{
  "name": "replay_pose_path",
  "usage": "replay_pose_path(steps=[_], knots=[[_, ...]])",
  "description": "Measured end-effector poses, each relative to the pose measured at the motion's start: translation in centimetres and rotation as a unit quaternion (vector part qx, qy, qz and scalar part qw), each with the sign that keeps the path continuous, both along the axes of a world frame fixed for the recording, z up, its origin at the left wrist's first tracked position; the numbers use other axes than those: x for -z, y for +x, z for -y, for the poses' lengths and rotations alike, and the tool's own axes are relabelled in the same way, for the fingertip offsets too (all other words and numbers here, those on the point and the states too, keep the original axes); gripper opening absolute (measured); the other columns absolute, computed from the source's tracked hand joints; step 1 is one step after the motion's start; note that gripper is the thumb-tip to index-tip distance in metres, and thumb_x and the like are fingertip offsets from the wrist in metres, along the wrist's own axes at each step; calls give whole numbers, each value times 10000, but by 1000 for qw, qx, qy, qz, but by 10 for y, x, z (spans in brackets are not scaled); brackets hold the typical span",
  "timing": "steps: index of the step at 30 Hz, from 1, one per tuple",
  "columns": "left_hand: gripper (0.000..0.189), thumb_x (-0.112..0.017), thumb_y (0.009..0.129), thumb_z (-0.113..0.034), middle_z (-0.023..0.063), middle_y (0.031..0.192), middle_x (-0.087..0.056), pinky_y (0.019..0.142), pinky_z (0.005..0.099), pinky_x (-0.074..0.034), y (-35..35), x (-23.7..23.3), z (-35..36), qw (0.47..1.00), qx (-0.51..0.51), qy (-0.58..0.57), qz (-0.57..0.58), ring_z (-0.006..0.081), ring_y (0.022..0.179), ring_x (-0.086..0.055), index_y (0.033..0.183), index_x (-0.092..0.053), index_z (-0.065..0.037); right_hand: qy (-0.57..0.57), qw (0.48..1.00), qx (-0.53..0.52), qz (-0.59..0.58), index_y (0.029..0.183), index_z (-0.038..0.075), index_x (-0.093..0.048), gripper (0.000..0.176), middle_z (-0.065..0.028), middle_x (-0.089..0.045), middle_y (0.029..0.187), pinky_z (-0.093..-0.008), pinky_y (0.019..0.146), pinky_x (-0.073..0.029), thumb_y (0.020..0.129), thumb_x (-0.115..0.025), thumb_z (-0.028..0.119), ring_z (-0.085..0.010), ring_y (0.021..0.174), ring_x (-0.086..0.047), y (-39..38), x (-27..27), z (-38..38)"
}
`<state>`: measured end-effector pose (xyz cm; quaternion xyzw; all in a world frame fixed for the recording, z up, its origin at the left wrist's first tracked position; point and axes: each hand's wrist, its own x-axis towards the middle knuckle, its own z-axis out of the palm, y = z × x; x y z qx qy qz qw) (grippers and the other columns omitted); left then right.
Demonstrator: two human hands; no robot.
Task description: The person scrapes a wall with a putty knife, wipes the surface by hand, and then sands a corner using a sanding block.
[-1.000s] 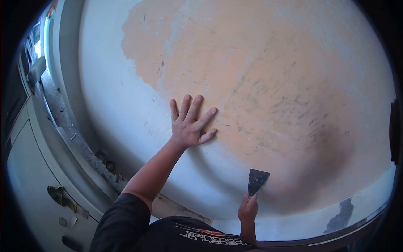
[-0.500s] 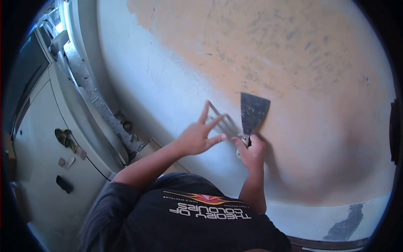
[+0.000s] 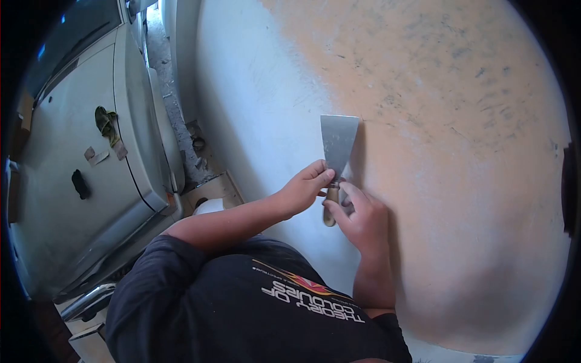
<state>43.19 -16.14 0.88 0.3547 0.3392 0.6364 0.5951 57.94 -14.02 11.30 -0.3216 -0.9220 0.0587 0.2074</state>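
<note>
A broad putty knife (image 3: pixel 339 140) is held upright before the wall, its grey metal blade pointing up and its wooden handle down. My left hand (image 3: pixel 308 187) pinches it at the base of the blade, thumb on top. Against the handle, just to the right, my right hand (image 3: pixel 358 212) has its fingers curled around the wood. Behind both hands stands the wall (image 3: pixel 254 109), white on the left and peach-orange with dark scuffs on the right.
At the left a light-coloured car (image 3: pixel 60 151) carries a green cloth (image 3: pixel 106 125), a small black item (image 3: pixel 79 184) and scraps on its bonnet. Debris (image 3: pixel 198 144) lies on the ground between car and wall. A white rounded object (image 3: pixel 209 206) shows beside my left forearm.
My left hand, spread and apart from the knife before, has moved right and taken hold of it. The knife has turned and shows a lighter blade face. The view has shifted towards the car.
</note>
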Motion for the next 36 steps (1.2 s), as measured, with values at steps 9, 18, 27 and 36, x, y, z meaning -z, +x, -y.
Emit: replay_pose_path(steps=[9, 18, 27, 36], knots=[[251, -519, 1050, -295, 25, 798, -555, 625, 288, -481, -146, 43, -1, 982, -109, -151, 26, 120, 641, -537, 1186, -503, -85, 321, 941, -24, -100, 1011, -14, -676, 203, -108, -658, 767, -348, 574, -506, 835, -717, 80, -259, 631, -630, -49, -44, -33], [355, -666, 973, -168, 8, 844, -578, 533, 234, -430, -293, 44, 3, 961, -246, -112, -59, 56, 583, -484, 1248, -461, -75, 387, 903, -104, -154, 1132, -62, -632, 328, -193, -663, 1090, -451, 850, -566, 929, -599, 194, -364, 972, -669, -223, -5, -109], [230, -591, 1021, -130, -45, 840, -522, 543, 196, -378, -395, 68, 91, 856, -501, -108, -60, 24, 638, -473, 1226, -487, -114, -181, 928, -255, -201, 1570, -4, -180, 1042, -199, -216, 1630, -552, 1200, -203, 903, -520, 721, -366, 1512, -205, -416, 54, -138], [299, -457, 1083, -241, -21, 746, -490, 573, 188, -354, -380, 69, 184, 716, -675, -169, -60, 40, 600, -413, 1321, -500, -66, -401, 811, -407, -129, 1595, 36, -111, 1092, -175, -127, 1661, -575, 1205, -133, 880, -504, 762, -347, 1543, -94, -526, 110, -85]])
